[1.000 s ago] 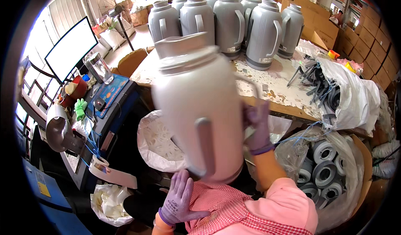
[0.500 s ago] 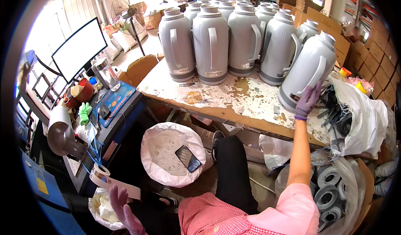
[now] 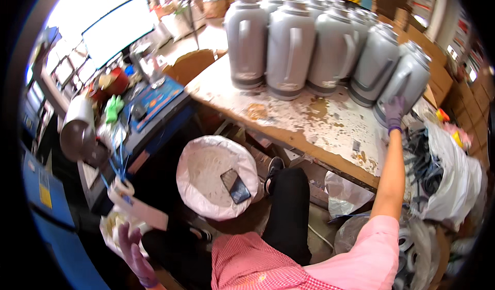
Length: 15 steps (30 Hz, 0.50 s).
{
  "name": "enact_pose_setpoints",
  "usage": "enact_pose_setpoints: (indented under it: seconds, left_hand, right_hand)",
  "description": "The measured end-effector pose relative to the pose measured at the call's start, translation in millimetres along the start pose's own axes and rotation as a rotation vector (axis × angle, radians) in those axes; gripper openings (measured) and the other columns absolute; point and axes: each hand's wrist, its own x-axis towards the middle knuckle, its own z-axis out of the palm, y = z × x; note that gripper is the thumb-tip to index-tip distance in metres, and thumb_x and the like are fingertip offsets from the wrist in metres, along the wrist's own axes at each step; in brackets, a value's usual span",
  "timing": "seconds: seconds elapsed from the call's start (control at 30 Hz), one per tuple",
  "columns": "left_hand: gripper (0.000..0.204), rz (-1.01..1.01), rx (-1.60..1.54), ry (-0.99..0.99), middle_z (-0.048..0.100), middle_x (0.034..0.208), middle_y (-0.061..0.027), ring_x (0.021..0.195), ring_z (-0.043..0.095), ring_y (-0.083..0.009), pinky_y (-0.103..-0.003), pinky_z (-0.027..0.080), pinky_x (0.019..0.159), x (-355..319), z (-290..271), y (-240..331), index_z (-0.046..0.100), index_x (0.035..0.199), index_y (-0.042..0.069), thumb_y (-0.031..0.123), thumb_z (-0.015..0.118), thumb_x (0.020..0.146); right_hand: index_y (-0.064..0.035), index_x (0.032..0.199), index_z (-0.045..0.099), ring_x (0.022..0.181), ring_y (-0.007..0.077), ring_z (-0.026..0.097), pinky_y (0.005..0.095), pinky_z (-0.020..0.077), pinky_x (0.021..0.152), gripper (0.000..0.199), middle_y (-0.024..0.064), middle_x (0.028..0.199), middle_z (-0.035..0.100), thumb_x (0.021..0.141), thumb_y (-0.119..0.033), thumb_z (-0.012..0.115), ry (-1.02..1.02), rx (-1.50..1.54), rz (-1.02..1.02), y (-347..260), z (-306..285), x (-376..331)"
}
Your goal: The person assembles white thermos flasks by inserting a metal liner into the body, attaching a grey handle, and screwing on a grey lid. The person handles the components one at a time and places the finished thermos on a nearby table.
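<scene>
My right hand [image 3: 395, 114], in a purple glove, lies with its fingers flat against the lower body of a grey thermos flask [image 3: 407, 78] at the right end of the table. That flask stands close beside another grey thermos flask [image 3: 375, 65]. More of the same flasks [image 3: 291, 50] are grouped to its left, with side handles and dark bands round their bases. At the lower left, my left hand [image 3: 135, 254], also purple-gloved, hangs open and empty with its fingers apart. Nearest to it is a tape roll [image 3: 122, 191] with a loose pale strip.
A white sack [image 3: 206, 161] with a phone [image 3: 235, 186] on it stands below the worn table [image 3: 289, 122]. To the left are a desk with a monitor [image 3: 118, 29] and a blue mat [image 3: 157, 104]. A white bag [image 3: 454, 171] of dark straps lies at right.
My right hand has pushed the end flask farther back, closer to its neighbours. The left hand stays open at the lower left. The whole view has shifted and blurred somewhat.
</scene>
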Motion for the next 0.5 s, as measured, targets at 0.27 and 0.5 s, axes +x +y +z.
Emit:
enact_pose_setpoints:
  seconds: [0.27,0.5]
  left_hand:
    - [0.045,-0.705,-0.193,0.612,0.062,0.130,-0.0026,0.106,0.062,-0.0154,-0.030,0.045,0.088,-88,-165,-138,0.060,0.134,0.014,0.041,0.053,0.100]
    - [0.040,-1.209,-0.209,0.986,0.058,0.095,0.0015,0.084,0.059,-0.0175,-0.034,0.044,0.067,-359,-244,-253,0.062,0.105,0.021,0.056,0.067,0.086]
  right_hand:
    - [0.0002,0.139,0.051,0.135,0.0310,0.044,0.0411,0.0333,0.114,0.046,0.0182,0.146,0.047,0.095,-0.011,0.063,-0.313,0.816,-0.229,-266,-109,-133]
    - [-0.0044,0.122,0.063,0.120,0.0369,0.057,0.0428,0.0436,0.104,0.042,0.0191,0.127,0.061,0.086,-0.024,0.071,-1.657,0.867,-0.999,-446,-142,-262]
